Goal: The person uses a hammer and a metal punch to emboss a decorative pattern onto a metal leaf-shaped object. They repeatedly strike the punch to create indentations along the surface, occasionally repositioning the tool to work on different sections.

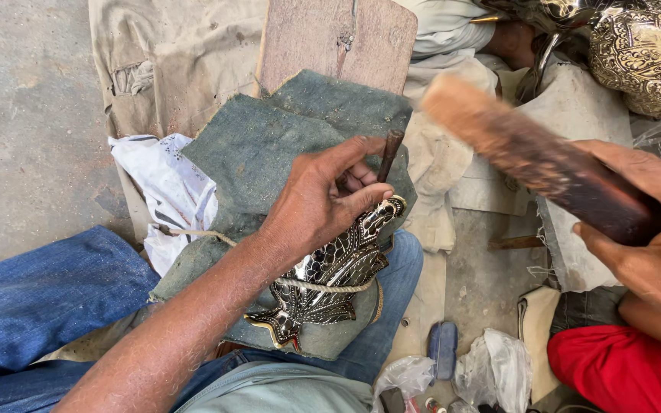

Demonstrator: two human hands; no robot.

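Left hand [323, 200] closed around a thin punch [389, 153], held upright with its tip on the engraved metal leaf [330, 279]; leaf lies on green cloth [269, 145] over the lap, bound by a cord [323, 287]; right hand [652, 229] grips a wooden mallet [529, 157], raised and blurred, well apart from the punch; embossed brass vessel [644, 53] at top right.

Left hand [323, 199] curled, pinching; right hand [644, 245] raised, gripping

A white crumpled cloth [166, 191] lies left; an ornate brass vessel [644, 57] sits top right.
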